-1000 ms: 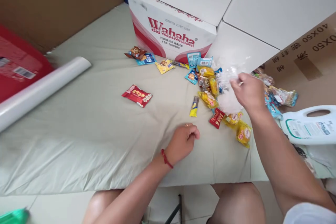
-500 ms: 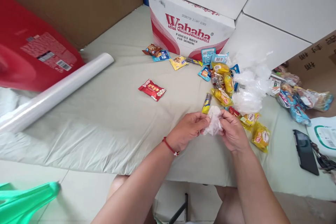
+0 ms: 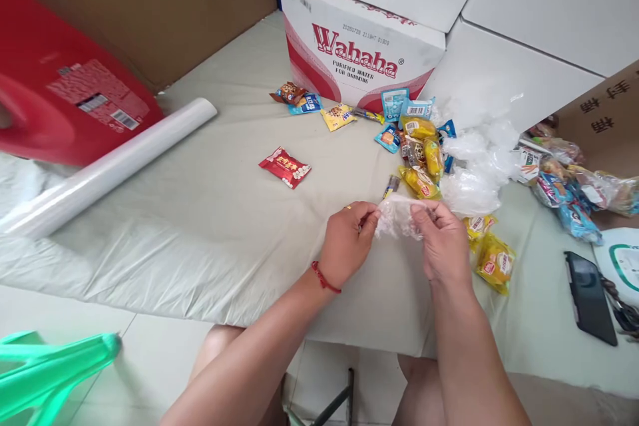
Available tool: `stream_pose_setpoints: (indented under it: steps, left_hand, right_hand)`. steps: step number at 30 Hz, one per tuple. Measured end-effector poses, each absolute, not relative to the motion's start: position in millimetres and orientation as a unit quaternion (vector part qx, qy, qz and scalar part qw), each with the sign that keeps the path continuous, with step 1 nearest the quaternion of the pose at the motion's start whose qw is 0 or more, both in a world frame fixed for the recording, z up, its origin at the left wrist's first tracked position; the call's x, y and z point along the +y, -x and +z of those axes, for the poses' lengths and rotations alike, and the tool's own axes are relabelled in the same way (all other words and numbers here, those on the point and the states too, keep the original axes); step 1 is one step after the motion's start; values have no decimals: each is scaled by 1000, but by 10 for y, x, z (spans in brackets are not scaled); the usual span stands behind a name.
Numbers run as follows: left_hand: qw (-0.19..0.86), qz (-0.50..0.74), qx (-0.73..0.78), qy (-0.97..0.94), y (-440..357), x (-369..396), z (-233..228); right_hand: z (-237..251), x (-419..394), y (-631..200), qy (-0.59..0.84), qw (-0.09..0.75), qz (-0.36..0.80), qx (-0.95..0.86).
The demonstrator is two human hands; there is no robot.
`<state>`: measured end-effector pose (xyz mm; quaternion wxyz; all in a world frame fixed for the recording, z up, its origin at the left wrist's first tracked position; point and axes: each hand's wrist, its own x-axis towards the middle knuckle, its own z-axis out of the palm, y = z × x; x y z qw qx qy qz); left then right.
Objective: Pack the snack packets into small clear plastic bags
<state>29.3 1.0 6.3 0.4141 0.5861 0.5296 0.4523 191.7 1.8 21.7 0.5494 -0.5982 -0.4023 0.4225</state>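
Observation:
Between my two hands a crumpled clear plastic bag (image 3: pixel 398 218) is stretched sideways above the cloth. My left hand (image 3: pixel 350 236), with a red cord on its wrist, pinches the bag's left edge. The other edge is pinched between thumb and fingers of my right hand (image 3: pixel 443 236). Just behind the bag lies a small yellow and dark snack packet (image 3: pixel 391 186), partly covered. Yellow-wrapped snacks (image 3: pixel 419 183) are piled beyond my right hand, and another yellow packet (image 3: pixel 496 263) lies to its right. A red snack packet (image 3: pixel 285 167) lies alone farther left.
A white and red water carton (image 3: pixel 359 46) stands at the back. Loose clear bags (image 3: pixel 474 166) heap beside the snack pile. At left are a plastic film roll (image 3: pixel 110 166) and a red jug (image 3: pixel 74 80); a phone (image 3: pixel 590 296) lies at right.
The bunched plastic bag has been pulled wider between my hands, which have moved slightly apart and up. My left hand has turned, its knuckles now facing up more. The view has shifted slightly.

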Motion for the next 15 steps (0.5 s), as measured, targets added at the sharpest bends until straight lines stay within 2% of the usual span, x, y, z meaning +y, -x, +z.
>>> stream_pose_setpoints:
  steps: [6,9,12,15]
  left_hand:
    - [540,431,510,-512,-174,140,79]
    - [619,466,465,-428,-133,191,120]
    - [694,501,411,-314,-132,223,169]
    - [704,526,401,-258,-151,240,201]
  right_hand:
    - [283,77,-2035,572,595,449,-344]
    - [368,70,-2039,556,604,475,-318]
    - [424,63,-2056,557,574,522,-296]
    - [403,78,-2110,567,537,559,-277]
